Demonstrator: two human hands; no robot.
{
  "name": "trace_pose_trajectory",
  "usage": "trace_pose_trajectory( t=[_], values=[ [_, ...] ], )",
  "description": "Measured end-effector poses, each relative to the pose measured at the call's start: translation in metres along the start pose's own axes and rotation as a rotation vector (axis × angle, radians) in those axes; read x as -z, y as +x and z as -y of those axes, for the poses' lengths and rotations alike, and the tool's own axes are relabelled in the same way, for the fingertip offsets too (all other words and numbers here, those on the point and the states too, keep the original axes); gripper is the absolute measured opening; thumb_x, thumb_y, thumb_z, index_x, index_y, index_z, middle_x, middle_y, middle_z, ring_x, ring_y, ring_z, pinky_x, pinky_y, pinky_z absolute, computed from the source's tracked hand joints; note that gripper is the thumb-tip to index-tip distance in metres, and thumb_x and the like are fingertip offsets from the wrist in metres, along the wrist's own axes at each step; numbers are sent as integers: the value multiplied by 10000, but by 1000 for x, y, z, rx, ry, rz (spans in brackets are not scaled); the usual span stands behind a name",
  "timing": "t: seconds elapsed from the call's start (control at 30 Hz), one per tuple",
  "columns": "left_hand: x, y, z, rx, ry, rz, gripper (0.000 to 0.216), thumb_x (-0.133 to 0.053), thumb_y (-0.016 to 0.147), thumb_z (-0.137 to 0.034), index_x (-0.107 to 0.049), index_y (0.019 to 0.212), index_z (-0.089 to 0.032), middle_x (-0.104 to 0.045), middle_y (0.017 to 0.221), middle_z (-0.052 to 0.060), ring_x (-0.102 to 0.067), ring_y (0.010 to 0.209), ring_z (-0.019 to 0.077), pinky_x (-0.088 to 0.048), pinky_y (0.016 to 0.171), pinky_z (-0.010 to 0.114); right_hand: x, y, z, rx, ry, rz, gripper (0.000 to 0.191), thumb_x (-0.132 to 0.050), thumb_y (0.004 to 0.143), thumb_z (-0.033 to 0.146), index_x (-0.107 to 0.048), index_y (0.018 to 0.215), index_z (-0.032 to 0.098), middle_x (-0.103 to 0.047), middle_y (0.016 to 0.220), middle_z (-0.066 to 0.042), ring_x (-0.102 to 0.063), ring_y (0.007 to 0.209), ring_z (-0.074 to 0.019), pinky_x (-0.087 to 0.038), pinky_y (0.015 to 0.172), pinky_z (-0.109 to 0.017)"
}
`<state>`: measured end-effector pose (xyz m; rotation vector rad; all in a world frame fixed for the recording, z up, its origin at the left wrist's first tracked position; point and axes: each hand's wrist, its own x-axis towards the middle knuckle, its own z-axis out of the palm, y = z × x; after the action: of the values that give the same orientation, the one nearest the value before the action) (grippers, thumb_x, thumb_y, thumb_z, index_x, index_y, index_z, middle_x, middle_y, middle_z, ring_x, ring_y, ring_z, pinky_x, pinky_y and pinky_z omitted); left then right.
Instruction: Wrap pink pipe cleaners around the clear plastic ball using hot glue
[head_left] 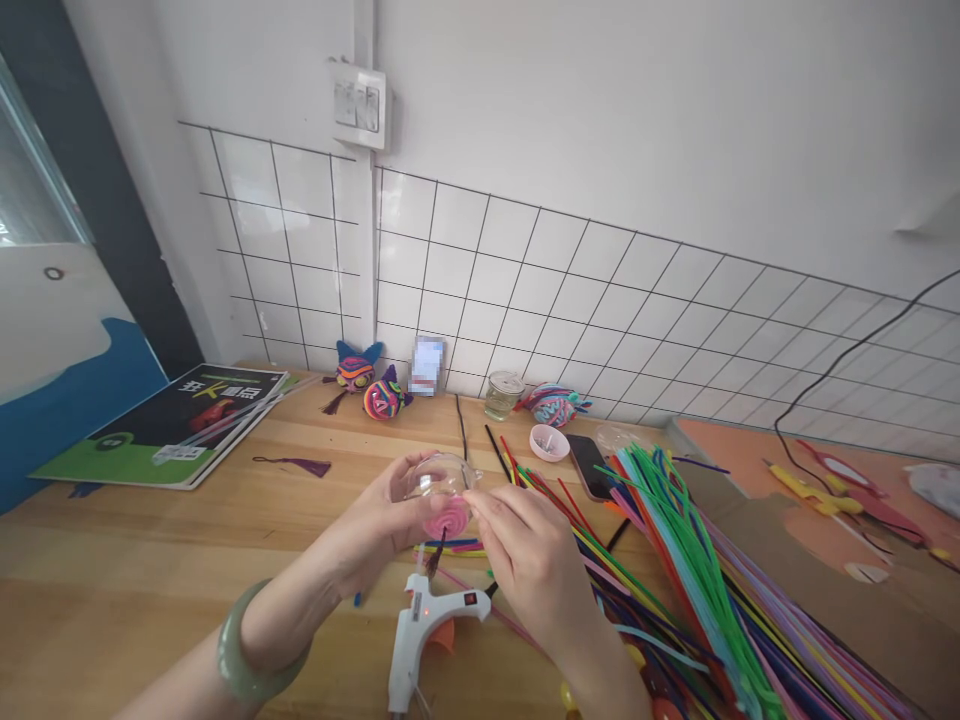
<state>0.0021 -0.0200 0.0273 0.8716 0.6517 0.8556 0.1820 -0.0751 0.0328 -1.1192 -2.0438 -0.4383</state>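
Glue gun (427, 625), phone (589, 466), book (169, 425), jar (502, 394).

Two bare forearms in view, no sleeves. Left hand (375, 525): no rings showing. Left wrist: thick, smooth, pale green bangle (251, 655), glossy, jade-like, snug fit. Right hand (529, 555): no rings, no watch, wrist unadorned. Nails short, unpainted.

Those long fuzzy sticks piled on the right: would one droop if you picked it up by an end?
Probably a little. The fuzzy sticks look thin and long, so likely light and bendy. Several lie curved, suggesting they hold a bend. Their fuzzy surface probably grips rather than slips.
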Motion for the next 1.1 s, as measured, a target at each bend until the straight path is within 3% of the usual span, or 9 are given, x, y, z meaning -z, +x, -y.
trace_pose_trajectory(
  t=[0.13,0.43,1.1],
  values=[
    [2,1,2,6,-53,-1,496,-811,746,-350,-554,1150,-218,-619,1203,94,-648,992,226,-513,851,371,-1,0,0,8,-7,0,254,-450,978,81,-692,1008,149,-708,803,-78,-686,760,-192,-546,696,-305],
    [1,4,7,24,56,-103,657,-881,645,-336,-495,1162,-210,-544,1253,101,-623,959,205,-524,788,335,-3,-2,1,5,-7,45,248,-461,982,90,-699,1029,136,-678,771,-70,-652,718,-190,-507,661,-296],
    [2,6,8,33,-22,-129,559,-831,703,-279,-532,1165,-182,-673,1123,101,-674,871,185,-545,770,323,-4,-3,-4,-70,114,43,238,-472,980,101,-676,1077,173,-719,897,-74,-682,816,-211,-553,742,-338]
  ],
)
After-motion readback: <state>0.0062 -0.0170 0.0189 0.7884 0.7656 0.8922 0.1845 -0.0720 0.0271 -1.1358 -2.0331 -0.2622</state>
